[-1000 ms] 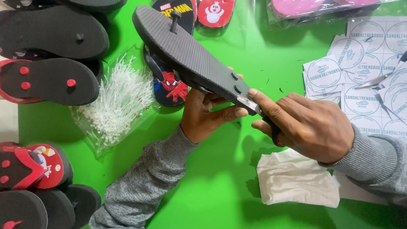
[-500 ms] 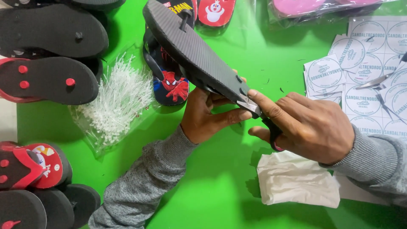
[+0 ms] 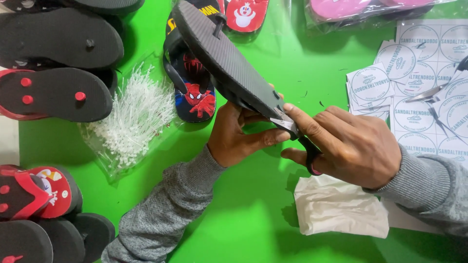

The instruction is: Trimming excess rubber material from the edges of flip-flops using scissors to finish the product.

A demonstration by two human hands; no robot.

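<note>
Flip-flop (image 3: 229, 63), sole up, is pinched at its near heel by the left hand (image 3: 239, 136); the right hand (image 3: 351, 146) is closed on black-handled scissors (image 3: 297, 131), blades at that heel edge. Since a second ago the toe end has tilted farther away, over the printed flip-flop (image 3: 192, 90) on the green desk (image 3: 243, 219). White tissue (image 3: 341, 207) lies near right.

**Layout Around the Raised Sandal**

Held sole-up above the table (image 3: 273, 44), a sandal (image 3: 224, 58), heel end gripped by the left hand (image 3: 239, 136). Just right of that hand, the right hand (image 3: 351, 146), with scissors (image 3: 297, 134) touching the heel edge. Below the sandal, another sandal (image 3: 195, 92) flat on the table. Left of it, a bag of plastic ties (image 3: 129, 122); farther left, stacked sandals (image 3: 53, 68). Far right, sheets of round labels (image 3: 414, 73). Near the right wrist, in front, a folded cloth (image 3: 341, 207).
</note>
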